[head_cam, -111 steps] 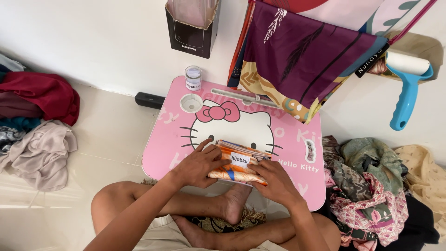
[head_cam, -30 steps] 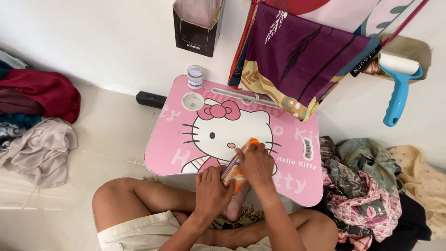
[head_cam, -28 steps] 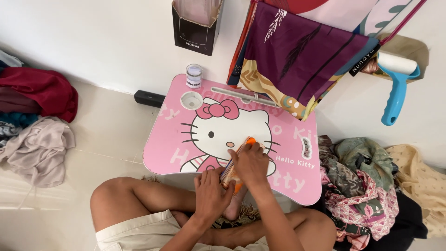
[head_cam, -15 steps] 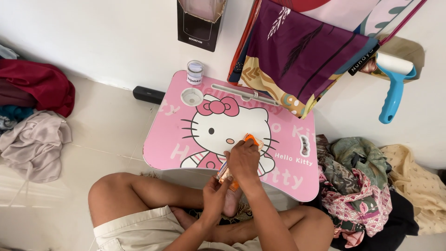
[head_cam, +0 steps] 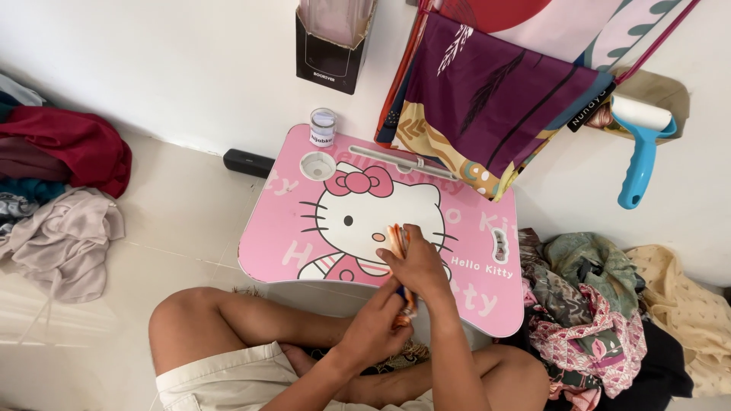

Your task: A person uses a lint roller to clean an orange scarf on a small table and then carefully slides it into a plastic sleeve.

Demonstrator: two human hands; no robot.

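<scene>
Head view: orange packet [head_cam: 398, 242] now upended from flat, both hands gripping it; right hand [head_cam: 417, 262] at 12, left hand [head_cam: 377, 331] at 6.

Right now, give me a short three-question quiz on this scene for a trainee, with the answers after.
1. True or false: both hands hold the orange packet over the pink lap table.
2. Which thing stands at the table's far left corner? A) small clear jar B) blue lint roller C) black box
3. Fill in: the blue lint roller lies to the person's ____ of the table.

Key
1. True: the right hand grips the packet's upper part and the left hand its lower end.
2. A: the small clear jar stands there, beside the round cup recess.
3. Right.
</scene>
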